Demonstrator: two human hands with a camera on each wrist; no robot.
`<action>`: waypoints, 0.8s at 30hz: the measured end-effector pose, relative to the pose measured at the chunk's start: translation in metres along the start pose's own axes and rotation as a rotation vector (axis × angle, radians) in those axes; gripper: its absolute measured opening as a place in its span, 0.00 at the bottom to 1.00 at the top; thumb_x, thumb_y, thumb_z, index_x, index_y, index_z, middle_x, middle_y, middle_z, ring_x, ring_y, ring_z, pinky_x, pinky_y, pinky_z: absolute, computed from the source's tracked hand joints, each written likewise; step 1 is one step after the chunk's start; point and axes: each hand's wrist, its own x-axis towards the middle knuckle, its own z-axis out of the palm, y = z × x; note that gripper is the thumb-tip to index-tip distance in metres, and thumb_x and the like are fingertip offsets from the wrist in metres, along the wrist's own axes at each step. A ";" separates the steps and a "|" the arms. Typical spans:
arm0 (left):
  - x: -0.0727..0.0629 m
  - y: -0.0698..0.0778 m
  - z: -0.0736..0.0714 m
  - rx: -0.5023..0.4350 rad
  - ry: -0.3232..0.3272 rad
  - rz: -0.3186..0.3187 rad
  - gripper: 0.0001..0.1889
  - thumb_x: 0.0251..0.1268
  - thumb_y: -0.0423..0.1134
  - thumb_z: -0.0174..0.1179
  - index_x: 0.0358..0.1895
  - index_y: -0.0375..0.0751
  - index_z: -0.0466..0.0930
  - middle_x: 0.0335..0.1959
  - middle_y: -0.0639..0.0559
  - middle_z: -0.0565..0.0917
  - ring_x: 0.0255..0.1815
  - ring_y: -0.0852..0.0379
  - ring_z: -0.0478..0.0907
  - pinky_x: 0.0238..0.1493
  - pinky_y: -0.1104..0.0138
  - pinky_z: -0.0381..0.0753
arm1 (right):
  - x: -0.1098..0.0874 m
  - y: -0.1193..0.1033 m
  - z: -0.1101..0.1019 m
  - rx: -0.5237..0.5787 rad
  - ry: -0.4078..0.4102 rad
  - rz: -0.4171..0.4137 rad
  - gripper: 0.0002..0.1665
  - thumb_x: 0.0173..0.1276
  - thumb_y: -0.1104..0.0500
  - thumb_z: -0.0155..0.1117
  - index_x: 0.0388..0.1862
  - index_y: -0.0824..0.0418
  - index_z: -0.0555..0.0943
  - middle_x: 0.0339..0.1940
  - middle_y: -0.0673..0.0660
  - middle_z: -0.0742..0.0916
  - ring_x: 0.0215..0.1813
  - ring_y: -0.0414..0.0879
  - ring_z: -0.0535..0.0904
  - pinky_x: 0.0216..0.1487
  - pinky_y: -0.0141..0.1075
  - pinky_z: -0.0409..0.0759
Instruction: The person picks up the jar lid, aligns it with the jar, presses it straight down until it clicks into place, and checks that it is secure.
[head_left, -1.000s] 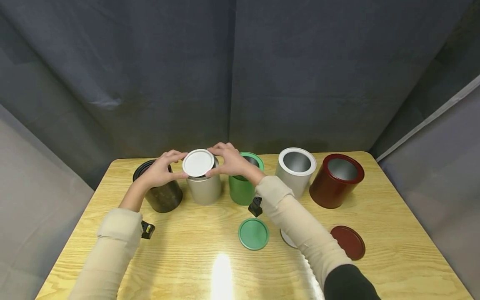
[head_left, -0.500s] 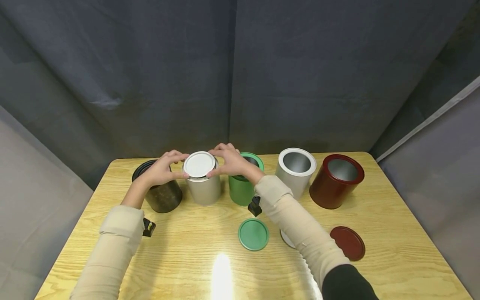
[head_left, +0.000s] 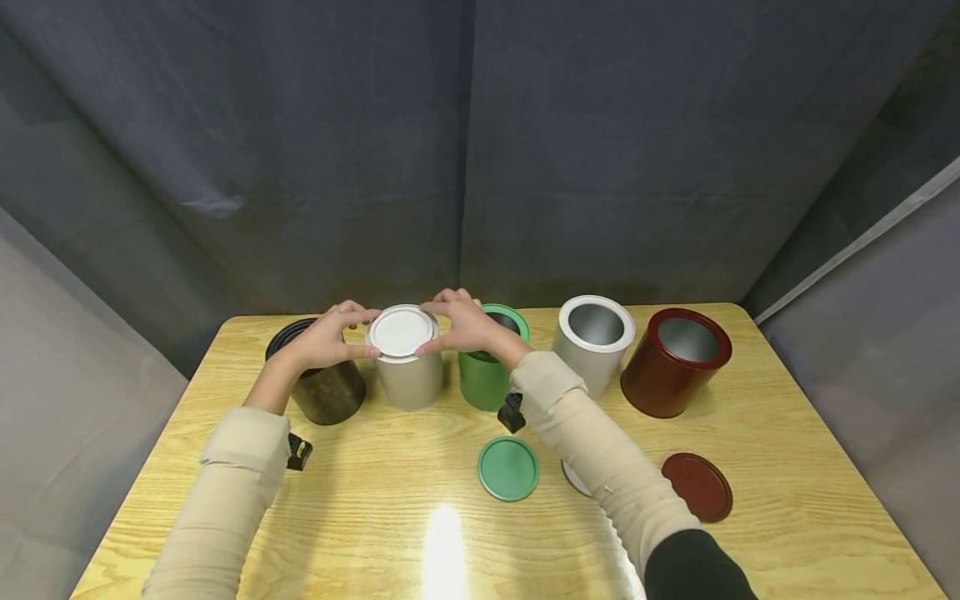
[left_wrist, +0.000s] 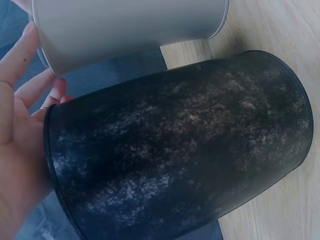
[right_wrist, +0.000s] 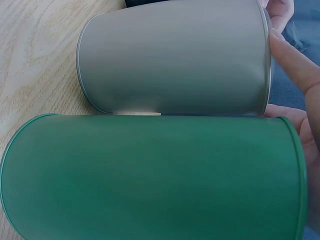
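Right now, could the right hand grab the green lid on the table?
Probably yes: nothing covers the green lid on the table. But the right hand holds the white lid on the beige can, so it would need to let go first.

We hold both arms out, left forearm [head_left: 221, 508] and right forearm [head_left: 600, 458] angled inward, as our left hand [head_left: 322, 338] and right hand [head_left: 467, 324] face each other, thumbs nearer us, index fingers beyond, in matching grips.
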 end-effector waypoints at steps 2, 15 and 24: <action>0.000 0.001 0.000 0.003 -0.004 -0.006 0.33 0.51 0.42 0.67 0.60 0.30 0.68 0.48 0.38 0.71 0.51 0.39 0.64 0.48 0.47 0.66 | 0.000 0.000 0.000 -0.002 -0.003 0.002 0.45 0.48 0.41 0.71 0.64 0.58 0.70 0.56 0.58 0.73 0.54 0.50 0.62 0.49 0.41 0.59; 0.002 0.007 0.004 0.031 0.028 -0.053 0.32 0.51 0.44 0.67 0.59 0.33 0.71 0.46 0.40 0.72 0.51 0.40 0.66 0.50 0.49 0.65 | -0.002 -0.001 0.001 -0.014 0.012 0.014 0.39 0.52 0.42 0.69 0.62 0.57 0.72 0.55 0.57 0.74 0.53 0.49 0.63 0.50 0.41 0.60; 0.004 0.009 0.002 0.096 0.003 -0.071 0.32 0.51 0.45 0.67 0.59 0.33 0.71 0.45 0.40 0.73 0.49 0.41 0.66 0.48 0.50 0.66 | 0.000 -0.002 0.000 -0.028 -0.012 0.046 0.39 0.53 0.42 0.67 0.62 0.56 0.72 0.55 0.58 0.74 0.54 0.50 0.63 0.50 0.41 0.60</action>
